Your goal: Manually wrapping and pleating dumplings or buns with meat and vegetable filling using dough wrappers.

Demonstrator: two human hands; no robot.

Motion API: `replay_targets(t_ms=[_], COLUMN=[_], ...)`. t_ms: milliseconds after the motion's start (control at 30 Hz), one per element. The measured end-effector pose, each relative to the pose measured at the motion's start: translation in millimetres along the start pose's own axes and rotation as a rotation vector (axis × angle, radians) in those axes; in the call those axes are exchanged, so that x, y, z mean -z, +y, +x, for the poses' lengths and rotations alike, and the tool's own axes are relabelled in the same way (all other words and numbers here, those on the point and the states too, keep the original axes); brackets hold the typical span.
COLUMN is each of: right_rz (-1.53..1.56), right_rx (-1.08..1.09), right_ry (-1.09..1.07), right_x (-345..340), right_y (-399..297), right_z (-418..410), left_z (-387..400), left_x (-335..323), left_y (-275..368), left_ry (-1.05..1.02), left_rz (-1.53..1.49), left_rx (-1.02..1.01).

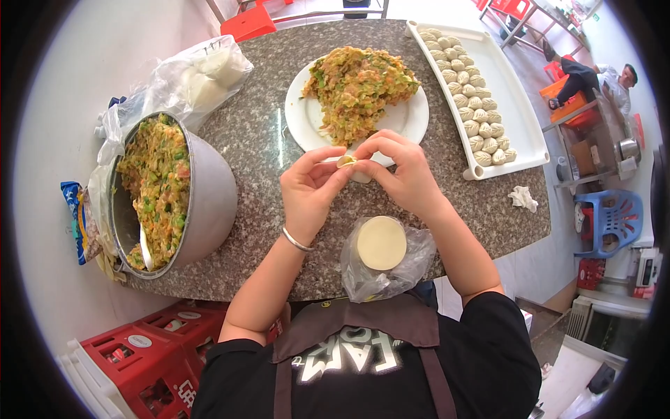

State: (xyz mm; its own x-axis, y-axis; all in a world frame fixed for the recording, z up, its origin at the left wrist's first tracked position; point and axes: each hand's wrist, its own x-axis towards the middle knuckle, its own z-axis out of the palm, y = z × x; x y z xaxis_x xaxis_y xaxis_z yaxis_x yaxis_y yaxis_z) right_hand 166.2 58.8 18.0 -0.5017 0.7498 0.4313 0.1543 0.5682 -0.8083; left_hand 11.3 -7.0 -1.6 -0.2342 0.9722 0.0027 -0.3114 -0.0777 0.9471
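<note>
Between my left hand (314, 183) and my right hand (398, 165), a small dumpling (346, 162) is pinched by the fingertips of both, its wrapper partly folded. The two hands meet at the near rim of a white plate (299, 112) that carries a heap of chopped vegetable filling (361, 89). Nearer my body, a stack of round dough wrappers (381, 243) lies on a clear plastic bag (361, 283). Pleated dumplings (471, 105) fill rows along the left part of a white tray (515, 115) on the right.
A metal pot (209, 194) of filling with a white utensil handle (145, 249) stands left, beside a plastic bag of dough (209, 78). A crumpled tissue (522, 199) lies on the speckled tabletop (251, 220). Red crates (141, 356) stand below. A person (602, 84) sits far right.
</note>
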Motion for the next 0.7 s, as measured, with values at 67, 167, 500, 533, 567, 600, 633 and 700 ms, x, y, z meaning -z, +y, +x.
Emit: replay_targets(t_ms=[67,167,500,533,567,600,633,700], right_rz=[0.017,0.054,-0.007,-0.007,-0.016,-0.025,-0.025,-0.011], right_rx=[-0.025,-0.099,-0.048,-0.048,-0.011,0.026,0.026,0.011], right_ry=[0.018,0.045,0.016,0.016,0.010,0.003,0.002,0.092], right_x=[-3,-1,-1,-2,-2,-2,-3,-6], right_y=[2,1,2,2,1,1,1,2], right_z=[-1,-1,0,0,0,0,-1,-2], left_z=[1,2,3,3,3,3,2,2], left_x=[3,1,5,6,7,6,4,2], left_y=[-7,-6,-9,-9,-10,-9,-8,-8], left_ry=[-0.031,-0.028,-0.095,-0.087,-0.078,-0.077,-0.071,-0.064], left_rz=[0.159,0.110,0.150,0.113,0.076,0.076,0.041,0.005], left_rx=[-0.289,-0.165,-0.251,-0.208,-0.164,-0.164,-0.124,-0.085])
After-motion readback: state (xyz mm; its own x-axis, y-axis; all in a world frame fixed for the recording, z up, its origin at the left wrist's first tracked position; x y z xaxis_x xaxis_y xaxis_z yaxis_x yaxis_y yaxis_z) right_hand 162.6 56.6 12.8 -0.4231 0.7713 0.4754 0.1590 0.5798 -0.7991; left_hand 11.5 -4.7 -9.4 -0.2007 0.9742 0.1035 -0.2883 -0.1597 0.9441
